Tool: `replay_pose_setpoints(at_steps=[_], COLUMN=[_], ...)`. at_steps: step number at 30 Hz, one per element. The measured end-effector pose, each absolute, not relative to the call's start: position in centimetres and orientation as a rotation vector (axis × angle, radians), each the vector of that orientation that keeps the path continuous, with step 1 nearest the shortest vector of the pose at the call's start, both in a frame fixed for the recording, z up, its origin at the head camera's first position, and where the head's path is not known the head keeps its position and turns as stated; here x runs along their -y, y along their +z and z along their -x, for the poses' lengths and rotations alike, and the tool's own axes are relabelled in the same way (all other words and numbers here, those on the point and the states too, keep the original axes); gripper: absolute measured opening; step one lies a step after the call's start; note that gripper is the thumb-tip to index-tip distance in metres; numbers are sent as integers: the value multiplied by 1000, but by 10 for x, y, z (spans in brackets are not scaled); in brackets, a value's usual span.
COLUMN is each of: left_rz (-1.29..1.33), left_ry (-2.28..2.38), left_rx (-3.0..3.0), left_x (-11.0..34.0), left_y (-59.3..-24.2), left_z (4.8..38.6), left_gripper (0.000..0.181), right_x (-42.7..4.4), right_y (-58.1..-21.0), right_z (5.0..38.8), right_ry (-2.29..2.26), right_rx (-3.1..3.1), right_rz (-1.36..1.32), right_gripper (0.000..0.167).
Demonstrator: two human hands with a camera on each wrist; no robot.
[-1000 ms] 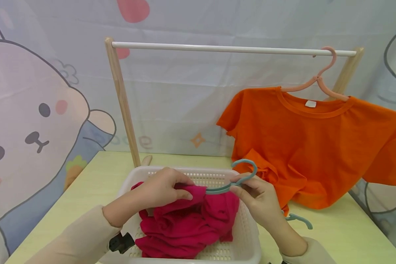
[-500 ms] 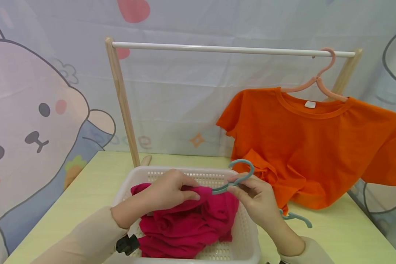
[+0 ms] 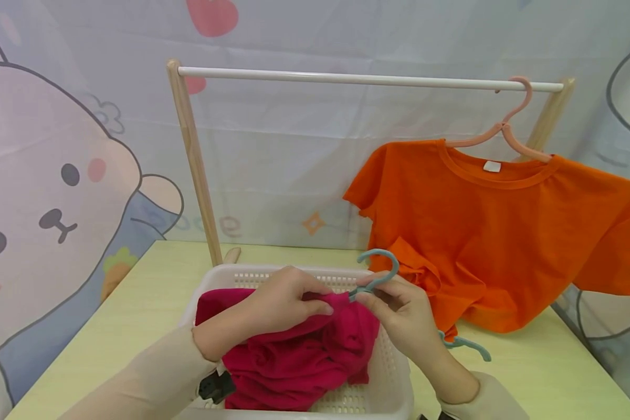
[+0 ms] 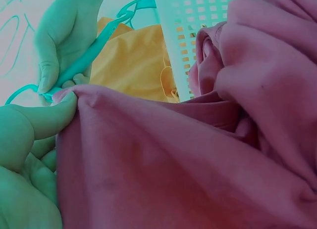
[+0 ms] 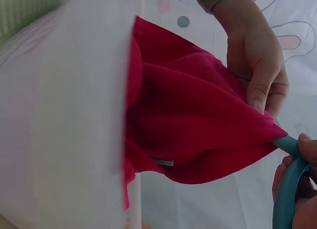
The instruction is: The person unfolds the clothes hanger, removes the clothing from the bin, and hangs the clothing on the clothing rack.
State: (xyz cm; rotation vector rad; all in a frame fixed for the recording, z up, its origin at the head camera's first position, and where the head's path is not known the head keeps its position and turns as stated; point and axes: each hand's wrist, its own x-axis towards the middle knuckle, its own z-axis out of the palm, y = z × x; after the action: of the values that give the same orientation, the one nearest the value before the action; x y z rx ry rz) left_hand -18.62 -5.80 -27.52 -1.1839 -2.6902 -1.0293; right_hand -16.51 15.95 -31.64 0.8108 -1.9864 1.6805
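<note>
My left hand pinches the edge of a magenta shirt, its thumb on top of the cloth. A blue-green clothes hanger is held by my right hand near the base of its hook. One arm of the hanger runs into the shirt, so most of that arm is hidden by cloth. The other arm sticks out beyond my right hand. In the right wrist view the shirt stretches from the basket to the hanger, with a small white label in its opening. Much of the shirt lies bunched in the white basket.
Behind the basket stands a rack with a white rail and wooden posts. An orange T-shirt hangs at its right end on a pink hanger, its lower part reaching the pale yellow table. A printed cloth backdrop is behind.
My left hand has moved right, bringing the shirt's edge further along the hanger's arm, so less of it shows. My right hand and the hanger have shifted slightly left.
</note>
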Motion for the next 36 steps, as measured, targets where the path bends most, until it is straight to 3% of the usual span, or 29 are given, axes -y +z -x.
replay_pose_setpoints(at_steps=[14,36], left_rz=[1191,1316], left_ry=[-1150,-1060], left_rx=[2590,2417], left_x=[44,42], left_y=[-268,-249], left_z=[185,187], left_gripper=[20,10], right_x=[-156,-157], right_y=[-311,-296], right_z=[165,166], right_ry=[1691,1784], right_rx=[2009,2007], right_rz=[-773,-807], right_gripper=[19,22])
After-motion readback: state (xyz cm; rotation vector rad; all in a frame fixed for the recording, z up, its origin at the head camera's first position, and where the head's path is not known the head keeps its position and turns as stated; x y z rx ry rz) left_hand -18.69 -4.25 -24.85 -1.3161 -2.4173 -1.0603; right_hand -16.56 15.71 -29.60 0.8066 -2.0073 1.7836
